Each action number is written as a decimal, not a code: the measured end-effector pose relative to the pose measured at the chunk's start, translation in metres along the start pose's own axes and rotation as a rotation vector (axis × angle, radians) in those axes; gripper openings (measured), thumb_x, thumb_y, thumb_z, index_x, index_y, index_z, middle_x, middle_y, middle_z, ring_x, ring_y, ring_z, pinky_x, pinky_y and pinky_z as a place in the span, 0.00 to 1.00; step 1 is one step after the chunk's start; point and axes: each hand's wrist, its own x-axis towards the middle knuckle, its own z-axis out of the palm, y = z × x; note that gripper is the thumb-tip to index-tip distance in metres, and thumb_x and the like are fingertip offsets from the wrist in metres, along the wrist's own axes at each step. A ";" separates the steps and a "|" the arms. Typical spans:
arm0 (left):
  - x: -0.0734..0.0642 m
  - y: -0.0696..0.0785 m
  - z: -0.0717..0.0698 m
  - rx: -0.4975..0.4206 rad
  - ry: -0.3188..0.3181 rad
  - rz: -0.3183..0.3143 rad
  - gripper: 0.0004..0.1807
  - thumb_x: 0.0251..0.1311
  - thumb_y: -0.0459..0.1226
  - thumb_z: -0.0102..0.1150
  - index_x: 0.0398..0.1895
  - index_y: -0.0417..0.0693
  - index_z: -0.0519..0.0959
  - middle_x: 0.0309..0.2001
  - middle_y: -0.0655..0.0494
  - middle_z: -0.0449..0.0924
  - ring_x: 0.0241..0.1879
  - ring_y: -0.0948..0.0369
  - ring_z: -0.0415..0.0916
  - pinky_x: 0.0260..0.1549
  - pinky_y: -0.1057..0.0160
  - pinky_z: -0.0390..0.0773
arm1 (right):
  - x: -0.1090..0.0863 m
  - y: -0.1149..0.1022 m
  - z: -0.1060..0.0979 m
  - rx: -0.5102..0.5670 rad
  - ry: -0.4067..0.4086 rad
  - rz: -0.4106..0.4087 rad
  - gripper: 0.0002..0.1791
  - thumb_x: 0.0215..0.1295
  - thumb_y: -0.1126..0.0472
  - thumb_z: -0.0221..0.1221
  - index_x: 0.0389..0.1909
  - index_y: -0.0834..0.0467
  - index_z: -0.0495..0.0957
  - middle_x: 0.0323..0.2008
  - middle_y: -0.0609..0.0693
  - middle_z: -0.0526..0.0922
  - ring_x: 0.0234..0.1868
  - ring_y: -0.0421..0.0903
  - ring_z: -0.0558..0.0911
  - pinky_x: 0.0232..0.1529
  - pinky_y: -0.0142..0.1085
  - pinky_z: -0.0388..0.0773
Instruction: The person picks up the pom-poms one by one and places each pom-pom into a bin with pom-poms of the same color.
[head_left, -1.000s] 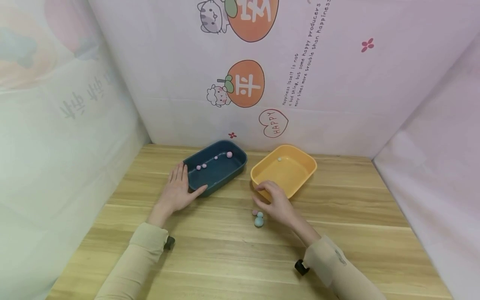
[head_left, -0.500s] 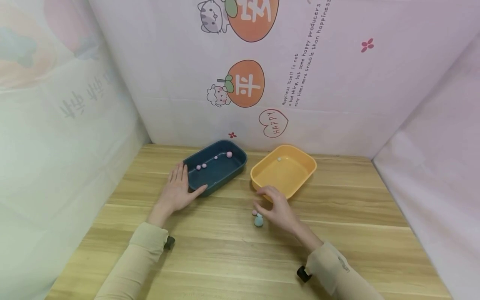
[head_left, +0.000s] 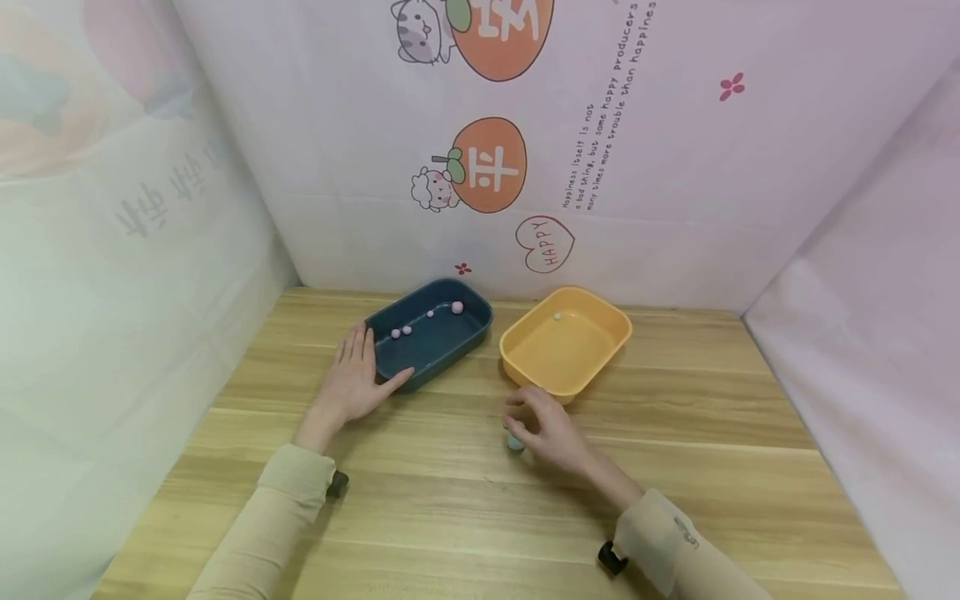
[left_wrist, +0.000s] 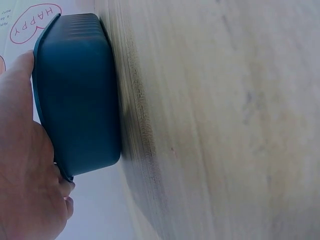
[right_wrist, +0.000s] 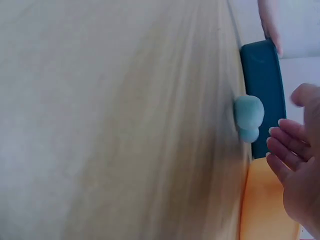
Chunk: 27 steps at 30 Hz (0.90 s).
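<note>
Dipping slightly from the near edge of the yellow tray (head_left: 562, 358), the right hand (head_left: 553, 435) now covers more of the loose balls at the centre of the head view. A pink ball and the smaller green ball, both plain there a second ago, are masked by it. Its thumb and fingers stand apart and grip nothing visible. The contents of both trays are unchanged, so this looks like a reach, with no ball yet lifted.

In the right wrist view, the larger green ball (right_wrist: 249, 113) sits on the desk (head_left: 450, 517), right of centre, apparently touching the smaller green ball (right_wrist: 249, 134). Both look matte and soft, slightly uneven rounds. The left hand (head_left: 349, 388) rests on the rim of the dark blue tray (head_left: 442, 346), thumb spread from straight fingers. Both trays look like smooth plastic with rounded corners; the blue one holds four pink balls (head_left: 457, 307), the yellow a tiny pale ball (head_left: 557, 317). The desk shows streaky wood grain.
</note>
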 end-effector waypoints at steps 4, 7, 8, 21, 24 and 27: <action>0.001 -0.001 0.001 0.008 0.007 0.002 0.68 0.73 0.77 0.43 0.88 0.27 0.40 0.90 0.28 0.36 0.91 0.35 0.35 0.89 0.35 0.42 | -0.001 0.002 0.005 -0.021 -0.026 0.031 0.13 0.76 0.64 0.67 0.57 0.64 0.84 0.55 0.53 0.87 0.59 0.51 0.85 0.62 0.50 0.85; 0.001 -0.002 0.001 0.010 0.003 0.005 0.68 0.73 0.77 0.43 0.88 0.27 0.40 0.90 0.28 0.36 0.90 0.35 0.35 0.89 0.35 0.43 | -0.003 0.011 0.012 -0.001 0.007 -0.003 0.11 0.76 0.63 0.67 0.54 0.63 0.85 0.52 0.53 0.86 0.54 0.48 0.84 0.57 0.44 0.85; 0.001 -0.002 0.001 0.012 0.002 0.005 0.68 0.73 0.77 0.43 0.88 0.27 0.40 0.90 0.28 0.36 0.90 0.35 0.35 0.89 0.35 0.43 | -0.003 0.018 0.017 0.004 0.029 -0.027 0.11 0.76 0.62 0.67 0.53 0.63 0.85 0.50 0.54 0.86 0.52 0.48 0.83 0.54 0.41 0.85; 0.001 -0.002 0.000 0.015 -0.005 0.006 0.69 0.72 0.79 0.41 0.88 0.27 0.40 0.90 0.28 0.35 0.90 0.34 0.34 0.89 0.35 0.42 | 0.001 0.060 0.046 0.009 0.100 0.129 0.08 0.67 0.62 0.74 0.45 0.55 0.87 0.43 0.46 0.85 0.42 0.39 0.82 0.43 0.30 0.82; 0.000 -0.003 -0.001 0.011 -0.012 0.002 0.69 0.72 0.78 0.42 0.88 0.28 0.40 0.90 0.29 0.34 0.91 0.35 0.34 0.89 0.36 0.42 | 0.003 0.056 0.047 0.012 0.103 0.139 0.06 0.67 0.63 0.74 0.41 0.56 0.87 0.41 0.48 0.85 0.39 0.39 0.81 0.40 0.29 0.81; -0.001 -0.002 -0.003 0.006 -0.017 -0.001 0.69 0.72 0.78 0.43 0.88 0.28 0.39 0.90 0.29 0.34 0.91 0.35 0.33 0.89 0.36 0.41 | 0.003 0.049 0.045 0.005 0.104 0.142 0.05 0.66 0.64 0.74 0.38 0.57 0.87 0.41 0.49 0.84 0.38 0.38 0.79 0.38 0.28 0.80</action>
